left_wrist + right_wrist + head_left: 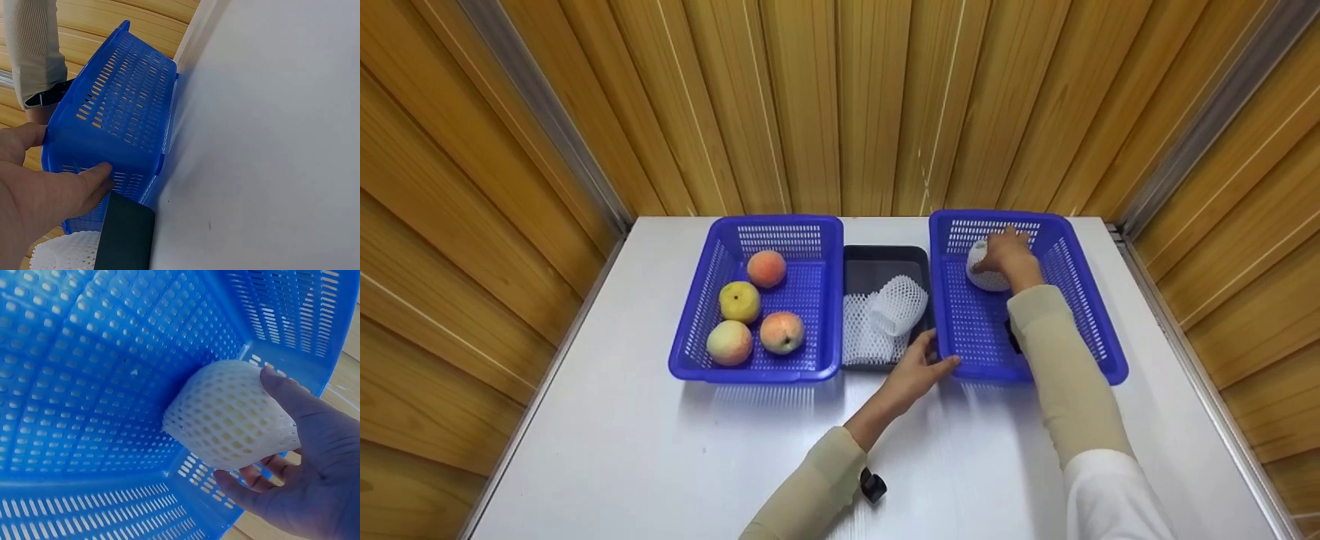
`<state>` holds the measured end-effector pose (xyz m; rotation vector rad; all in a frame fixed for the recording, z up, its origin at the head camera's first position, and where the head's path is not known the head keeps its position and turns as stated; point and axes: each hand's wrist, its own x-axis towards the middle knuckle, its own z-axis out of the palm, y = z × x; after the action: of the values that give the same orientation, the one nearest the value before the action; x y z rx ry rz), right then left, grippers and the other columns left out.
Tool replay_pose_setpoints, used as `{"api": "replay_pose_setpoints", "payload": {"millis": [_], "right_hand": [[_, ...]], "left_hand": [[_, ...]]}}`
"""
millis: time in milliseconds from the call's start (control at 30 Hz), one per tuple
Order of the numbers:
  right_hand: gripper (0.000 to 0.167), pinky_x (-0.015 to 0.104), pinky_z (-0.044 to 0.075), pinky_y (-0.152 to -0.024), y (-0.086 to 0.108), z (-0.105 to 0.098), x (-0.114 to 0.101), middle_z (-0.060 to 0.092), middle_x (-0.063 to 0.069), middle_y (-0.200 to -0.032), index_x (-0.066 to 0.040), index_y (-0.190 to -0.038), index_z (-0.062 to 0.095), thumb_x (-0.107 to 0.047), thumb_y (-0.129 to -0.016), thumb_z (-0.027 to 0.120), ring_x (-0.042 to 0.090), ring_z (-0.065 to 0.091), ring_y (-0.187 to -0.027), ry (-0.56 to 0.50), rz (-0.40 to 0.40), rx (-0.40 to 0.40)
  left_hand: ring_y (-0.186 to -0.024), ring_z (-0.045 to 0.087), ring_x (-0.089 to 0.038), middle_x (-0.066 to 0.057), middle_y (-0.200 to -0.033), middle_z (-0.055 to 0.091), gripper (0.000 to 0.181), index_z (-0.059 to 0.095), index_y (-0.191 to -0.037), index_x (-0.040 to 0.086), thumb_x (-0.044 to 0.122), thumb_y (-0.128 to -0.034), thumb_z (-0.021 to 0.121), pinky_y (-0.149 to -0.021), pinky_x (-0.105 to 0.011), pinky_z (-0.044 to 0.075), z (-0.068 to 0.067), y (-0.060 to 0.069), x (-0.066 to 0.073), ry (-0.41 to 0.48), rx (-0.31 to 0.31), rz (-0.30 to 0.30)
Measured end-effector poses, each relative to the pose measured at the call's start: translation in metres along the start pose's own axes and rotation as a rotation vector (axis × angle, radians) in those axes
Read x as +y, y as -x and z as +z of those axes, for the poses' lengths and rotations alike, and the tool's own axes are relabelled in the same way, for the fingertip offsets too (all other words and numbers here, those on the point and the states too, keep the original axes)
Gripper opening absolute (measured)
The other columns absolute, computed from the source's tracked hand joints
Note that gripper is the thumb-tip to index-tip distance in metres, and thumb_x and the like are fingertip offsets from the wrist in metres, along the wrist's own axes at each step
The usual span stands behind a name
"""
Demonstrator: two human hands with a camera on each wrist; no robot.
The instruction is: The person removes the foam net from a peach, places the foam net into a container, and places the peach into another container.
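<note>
A round fruit in a white foam net sits in the right blue basket, near its far left part. My right hand holds it, thumb on one side and fingers on the other; the net hides what kind of fruit it is, though some yellow shows through. At the basket's near left corner, my left hand grips the rim, its thumb over the edge and its fingers along the outer wall.
The left blue basket holds several bare peach-like fruits, one of them yellow. Between the baskets lies a black tray with loose white foam nets. Wood-patterned walls enclose the white table.
</note>
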<state>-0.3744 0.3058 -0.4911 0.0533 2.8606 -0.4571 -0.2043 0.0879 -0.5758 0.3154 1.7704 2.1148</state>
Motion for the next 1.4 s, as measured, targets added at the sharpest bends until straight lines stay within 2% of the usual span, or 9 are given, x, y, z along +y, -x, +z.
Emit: {"api": "replay_pose_setpoints", "payload": {"millis": [100, 167, 267, 400, 500, 700, 833, 1133, 1400], "right_hand": [[0.082, 0.075, 0.028, -0.110, 0.004, 0.000, 0.000, 0.011, 0.046, -0.151, 0.017, -0.144, 0.035, -0.028, -0.088, 0.075, 0.066, 0.010, -0.139, -0.024, 0.029, -0.035], [0.090, 0.073, 0.025, -0.112, 0.006, 0.001, 0.000, 0.011, 0.046, -0.153, 0.018, -0.149, 0.023, -0.027, -0.090, 0.073, 0.065, 0.013, -0.141, -0.071, 0.036, -0.073], [0.101, 0.068, 0.025, -0.116, 0.006, 0.003, 0.001, 0.018, 0.043, -0.154, 0.017, -0.153, 0.000, -0.024, -0.093, 0.069, 0.059, 0.024, -0.141, -0.146, 0.047, -0.130], [0.108, 0.064, 0.025, -0.118, 0.009, 0.004, 0.002, 0.024, 0.042, -0.152, 0.013, -0.153, -0.012, -0.029, -0.093, 0.068, 0.055, 0.031, -0.139, -0.179, 0.089, -0.164], [0.111, 0.065, 0.027, -0.116, 0.014, 0.001, 0.002, 0.023, 0.042, -0.152, 0.013, -0.153, -0.012, -0.036, -0.092, 0.067, 0.055, 0.032, -0.138, -0.138, 0.094, -0.180], [0.107, 0.062, 0.036, -0.112, 0.028, 0.006, -0.004, 0.036, 0.043, -0.143, 0.019, -0.152, -0.002, -0.036, -0.092, 0.067, 0.050, 0.043, -0.129, -0.078, -0.055, -0.164], [0.106, 0.060, 0.046, -0.103, 0.041, 0.014, -0.013, 0.046, 0.042, -0.133, 0.021, -0.150, 0.004, -0.034, -0.088, 0.071, 0.050, 0.050, -0.121, -0.045, -0.135, -0.170], [0.087, 0.057, 0.059, -0.080, 0.053, 0.029, -0.022, 0.044, 0.037, -0.143, 0.011, -0.152, 0.023, -0.033, -0.092, 0.068, 0.050, 0.051, -0.124, 0.038, -0.174, -0.361], [0.094, 0.055, 0.061, -0.074, 0.041, 0.029, -0.025, 0.041, 0.033, -0.145, 0.002, -0.157, 0.020, -0.024, -0.086, 0.075, 0.050, 0.052, -0.123, 0.134, -0.174, -0.478]], "left_hand": [[-0.127, 0.058, -0.038, -0.030, -0.138, 0.055, 0.061, 0.039, -0.148, -0.007, 0.003, -0.0955, 0.067, -0.099, -0.033, 0.054, 0.000, 0.000, -0.001, -0.003, -0.002, 0.010], [-0.124, 0.061, -0.034, -0.029, -0.137, 0.057, 0.060, 0.040, -0.147, -0.006, 0.003, -0.0953, 0.068, -0.098, -0.033, 0.054, 0.000, 0.000, -0.002, -0.008, 0.003, 0.011], [-0.120, 0.064, -0.028, -0.029, -0.135, 0.058, 0.058, 0.042, -0.146, -0.005, 0.004, -0.0952, 0.068, -0.098, -0.033, 0.055, 0.001, 0.000, -0.002, -0.012, 0.011, 0.004], [-0.116, 0.064, -0.024, -0.028, -0.133, 0.059, 0.057, 0.043, -0.145, -0.007, 0.006, -0.0956, 0.068, -0.096, -0.032, 0.055, 0.002, 0.000, -0.003, -0.019, 0.004, 0.007], [-0.114, 0.065, -0.022, -0.029, -0.131, 0.060, 0.056, 0.042, -0.144, -0.009, 0.006, -0.0961, 0.068, -0.094, -0.030, 0.055, 0.003, -0.001, -0.005, -0.022, -0.014, 0.022], [-0.112, 0.066, -0.022, -0.031, -0.130, 0.059, 0.055, 0.044, -0.142, -0.009, 0.004, -0.0951, 0.068, -0.093, -0.031, 0.056, 0.000, 0.002, -0.010, 0.003, -0.014, 0.022], [-0.120, 0.063, -0.033, -0.032, -0.134, 0.057, 0.054, 0.043, -0.142, -0.009, 0.004, -0.0955, 0.067, -0.096, -0.032, 0.055, -0.003, 0.004, -0.010, 0.020, -0.021, 0.028], [-0.126, 0.058, -0.042, -0.033, -0.136, 0.055, 0.054, 0.042, -0.142, -0.009, 0.003, -0.0958, 0.066, -0.099, -0.033, 0.054, -0.005, 0.006, -0.010, 0.043, -0.035, 0.033], [-0.127, 0.057, -0.042, -0.027, -0.133, 0.058, 0.053, 0.043, -0.142, -0.008, 0.003, -0.0960, 0.067, -0.097, -0.032, 0.055, -0.002, -0.002, -0.007, 0.055, -0.033, 0.045]]}}
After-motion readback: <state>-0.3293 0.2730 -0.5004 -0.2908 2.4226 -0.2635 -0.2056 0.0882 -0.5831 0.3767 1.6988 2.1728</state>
